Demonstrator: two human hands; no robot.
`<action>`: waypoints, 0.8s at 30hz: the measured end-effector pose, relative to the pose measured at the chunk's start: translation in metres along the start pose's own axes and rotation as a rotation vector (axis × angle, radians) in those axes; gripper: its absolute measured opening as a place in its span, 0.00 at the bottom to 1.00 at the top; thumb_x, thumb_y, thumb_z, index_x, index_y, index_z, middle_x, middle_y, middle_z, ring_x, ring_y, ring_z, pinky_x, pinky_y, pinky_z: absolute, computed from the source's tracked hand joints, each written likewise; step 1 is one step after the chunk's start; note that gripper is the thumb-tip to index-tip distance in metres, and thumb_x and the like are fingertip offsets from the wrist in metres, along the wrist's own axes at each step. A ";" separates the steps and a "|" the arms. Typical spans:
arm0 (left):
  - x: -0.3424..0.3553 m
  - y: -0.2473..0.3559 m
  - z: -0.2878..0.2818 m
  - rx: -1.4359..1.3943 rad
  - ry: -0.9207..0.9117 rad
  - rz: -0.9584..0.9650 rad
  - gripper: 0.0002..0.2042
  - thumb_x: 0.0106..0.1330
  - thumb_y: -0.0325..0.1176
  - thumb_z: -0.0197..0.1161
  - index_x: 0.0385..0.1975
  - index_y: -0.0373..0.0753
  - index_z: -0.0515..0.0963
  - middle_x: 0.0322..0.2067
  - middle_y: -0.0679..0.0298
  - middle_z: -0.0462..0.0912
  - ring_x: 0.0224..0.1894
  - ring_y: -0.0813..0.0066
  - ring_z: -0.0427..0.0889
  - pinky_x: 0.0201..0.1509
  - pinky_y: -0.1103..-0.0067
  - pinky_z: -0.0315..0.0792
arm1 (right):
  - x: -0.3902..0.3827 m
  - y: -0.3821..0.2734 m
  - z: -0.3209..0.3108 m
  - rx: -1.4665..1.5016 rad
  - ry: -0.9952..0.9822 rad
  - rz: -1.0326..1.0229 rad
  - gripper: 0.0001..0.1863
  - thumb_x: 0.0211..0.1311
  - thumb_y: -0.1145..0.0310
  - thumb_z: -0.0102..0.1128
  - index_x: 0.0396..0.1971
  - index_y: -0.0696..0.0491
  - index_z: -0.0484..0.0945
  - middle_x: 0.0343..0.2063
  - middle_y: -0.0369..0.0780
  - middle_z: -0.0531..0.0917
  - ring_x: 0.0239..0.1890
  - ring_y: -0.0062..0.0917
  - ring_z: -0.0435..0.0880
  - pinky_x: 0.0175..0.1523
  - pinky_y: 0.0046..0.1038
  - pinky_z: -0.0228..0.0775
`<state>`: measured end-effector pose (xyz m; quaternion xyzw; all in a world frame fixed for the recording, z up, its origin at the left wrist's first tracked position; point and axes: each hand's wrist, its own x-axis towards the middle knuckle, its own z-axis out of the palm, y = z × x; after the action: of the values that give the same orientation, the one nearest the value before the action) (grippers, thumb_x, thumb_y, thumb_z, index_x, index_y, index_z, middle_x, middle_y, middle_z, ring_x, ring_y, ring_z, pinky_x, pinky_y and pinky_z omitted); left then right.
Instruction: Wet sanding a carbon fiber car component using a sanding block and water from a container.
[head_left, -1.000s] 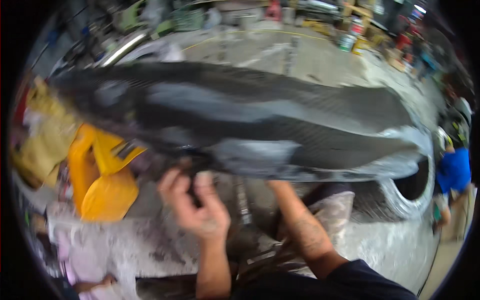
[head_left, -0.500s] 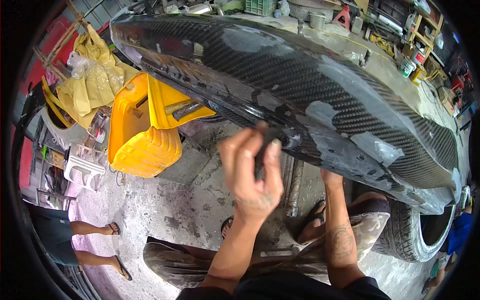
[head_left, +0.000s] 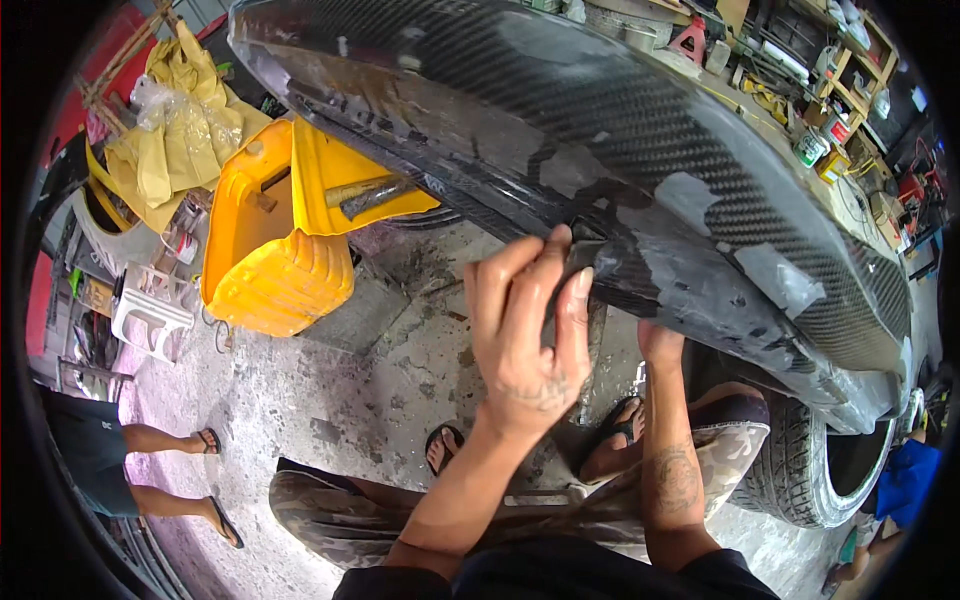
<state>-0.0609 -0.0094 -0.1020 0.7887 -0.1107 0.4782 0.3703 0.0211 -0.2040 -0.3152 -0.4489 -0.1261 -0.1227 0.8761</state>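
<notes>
A long carbon-fibre car body panel (head_left: 560, 120) with dark woven weave and dull grey patches slants across the upper view, its near edge toward me. My left hand (head_left: 525, 330) is closed at that edge, thumb opposite the fingers, pinching a small dark piece that looks like a folded sheet; its exact kind is hard to make out. The fingertips touch the panel beside a dark recess in its edge. Below the edge, further right, my right hand (head_left: 660, 345) reaches up under the panel, and its fingers are hidden behind it.
A cut-open yellow plastic container (head_left: 285, 285) holding brownish liquid stands to the left, a wooden-handled tool (head_left: 375, 195) on its flap. A tyre (head_left: 805, 470) lies at lower right under the panel. Another person's legs (head_left: 165, 440) show at left. Cluttered shelves (head_left: 850, 85) stand far right.
My left hand has moved slightly right along the panel's edge and is less blurred. In the picture the panel has shifted a little upward on its left side. My right hand stays beneath it.
</notes>
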 end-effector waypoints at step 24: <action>-0.014 0.012 -0.002 -0.098 -0.008 -0.112 0.11 0.61 0.23 0.63 0.44 0.31 0.78 0.43 0.56 0.76 0.41 0.58 0.74 0.45 0.68 0.69 | 0.004 -0.014 0.030 -0.002 0.022 -0.024 0.31 0.71 0.46 0.47 0.63 0.55 0.66 0.64 0.40 0.70 0.66 0.31 0.67 0.73 0.36 0.53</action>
<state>-0.0758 -0.0191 -0.1075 0.7763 -0.0914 0.4477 0.4343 0.0170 -0.1879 -0.2869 -0.4469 -0.1214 -0.1381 0.8755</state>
